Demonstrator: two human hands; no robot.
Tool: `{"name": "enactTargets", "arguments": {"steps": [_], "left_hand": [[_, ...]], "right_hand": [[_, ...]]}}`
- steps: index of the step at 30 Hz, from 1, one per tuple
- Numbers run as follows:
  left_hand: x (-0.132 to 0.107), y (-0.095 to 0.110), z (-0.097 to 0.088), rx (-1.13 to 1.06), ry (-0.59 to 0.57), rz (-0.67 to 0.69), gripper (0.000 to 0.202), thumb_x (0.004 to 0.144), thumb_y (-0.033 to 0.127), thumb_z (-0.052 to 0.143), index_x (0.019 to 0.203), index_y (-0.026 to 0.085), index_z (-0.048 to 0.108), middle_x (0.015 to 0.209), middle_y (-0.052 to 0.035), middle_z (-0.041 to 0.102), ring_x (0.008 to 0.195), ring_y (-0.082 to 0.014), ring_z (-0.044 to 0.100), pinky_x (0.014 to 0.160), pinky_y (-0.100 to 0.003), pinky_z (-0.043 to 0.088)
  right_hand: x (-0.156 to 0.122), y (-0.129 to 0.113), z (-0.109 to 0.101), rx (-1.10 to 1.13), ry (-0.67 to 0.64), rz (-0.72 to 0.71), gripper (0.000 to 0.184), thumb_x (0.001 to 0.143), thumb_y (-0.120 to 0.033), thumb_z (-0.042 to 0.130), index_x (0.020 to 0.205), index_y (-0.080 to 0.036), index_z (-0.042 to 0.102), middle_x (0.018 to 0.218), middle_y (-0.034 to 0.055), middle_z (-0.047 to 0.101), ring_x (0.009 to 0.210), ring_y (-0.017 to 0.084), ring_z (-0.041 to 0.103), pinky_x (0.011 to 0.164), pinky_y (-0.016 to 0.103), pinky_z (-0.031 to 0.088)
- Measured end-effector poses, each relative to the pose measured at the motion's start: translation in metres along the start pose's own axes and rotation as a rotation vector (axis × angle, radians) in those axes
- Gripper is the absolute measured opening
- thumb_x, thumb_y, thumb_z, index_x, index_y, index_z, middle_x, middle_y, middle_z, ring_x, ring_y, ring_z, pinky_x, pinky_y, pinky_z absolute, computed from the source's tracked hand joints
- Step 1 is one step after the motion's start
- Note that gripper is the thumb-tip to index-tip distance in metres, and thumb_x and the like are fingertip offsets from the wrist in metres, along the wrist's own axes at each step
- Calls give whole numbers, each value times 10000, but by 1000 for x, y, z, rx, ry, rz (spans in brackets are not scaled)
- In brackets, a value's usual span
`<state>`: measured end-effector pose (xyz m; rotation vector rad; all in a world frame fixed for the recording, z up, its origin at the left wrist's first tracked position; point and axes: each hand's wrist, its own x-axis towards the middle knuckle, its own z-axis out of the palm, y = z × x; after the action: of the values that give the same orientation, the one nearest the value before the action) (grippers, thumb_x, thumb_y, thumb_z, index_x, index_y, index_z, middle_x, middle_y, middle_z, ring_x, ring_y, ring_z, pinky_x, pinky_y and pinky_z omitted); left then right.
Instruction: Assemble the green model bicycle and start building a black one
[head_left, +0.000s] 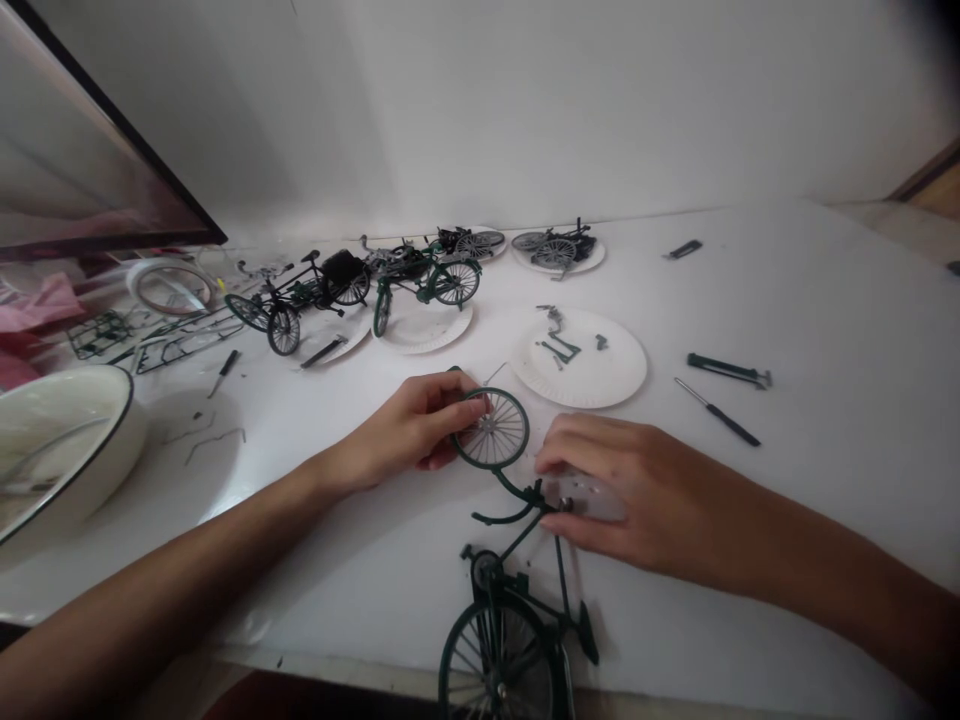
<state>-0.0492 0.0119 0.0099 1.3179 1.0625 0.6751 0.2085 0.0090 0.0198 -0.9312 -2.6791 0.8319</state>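
A dark green model bicycle (517, 597) lies on the white table in front of me, its rear wheel (496, 665) toward the near edge. My left hand (422, 420) pinches the spoked front wheel (493, 432) at the far end, thumb over the spokes near the hub. The curved front mudguard (502, 518) shows just below it. My right hand (611, 485) curves around the front end of the frame, thumb against or very close to it, index finger apart from the thumb. I cannot tell whether the wheel is joined to the fork.
Small metal parts lie on a paper plate (600, 370). Right of it are a screwdriver (718, 411) and a green bicycle pump (724, 368). Several model bicycles (427, 280) stand or lie farther back. At left are an enamel basin (120, 440), tape roll (171, 285) and another screwdriver (223, 373).
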Motion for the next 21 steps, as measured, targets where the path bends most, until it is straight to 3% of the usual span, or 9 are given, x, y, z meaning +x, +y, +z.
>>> {"name": "enactTargets", "arguments": {"steps": [4,11,17,21], "left_hand": [[0,-1,0,8,21,-8,252,973,408,608,905,168,569,632,61,450,439,-26,409,376,-113,282],[0,-1,0,1,26,-12,287,968,434,617,886,165,560,628,63,439,438,-15,397,371,-100,261],[1,1,2,-105,71,-45,253,957,360,644,846,156,545,642,64,452,413,-4,404,345,-91,261],[2,1,3,-168,104,-63,229,943,337,660,850,162,547,649,61,475,391,-5,404,325,-94,255]], "right_hand": [[0,-8,6,-109,44,7,140,871,-287,653,986,-207,642,996,44,639,859,202,587,722,339,459],[1,-11,7,-51,99,104,132,856,-202,607,971,-224,547,901,-2,636,757,154,589,645,293,430],[3,-8,-1,229,20,228,119,886,-252,605,985,-230,542,856,-8,650,709,131,593,630,263,463],[5,-3,-2,418,29,295,195,913,-345,620,1064,-236,561,931,14,679,821,155,631,719,282,508]]}}
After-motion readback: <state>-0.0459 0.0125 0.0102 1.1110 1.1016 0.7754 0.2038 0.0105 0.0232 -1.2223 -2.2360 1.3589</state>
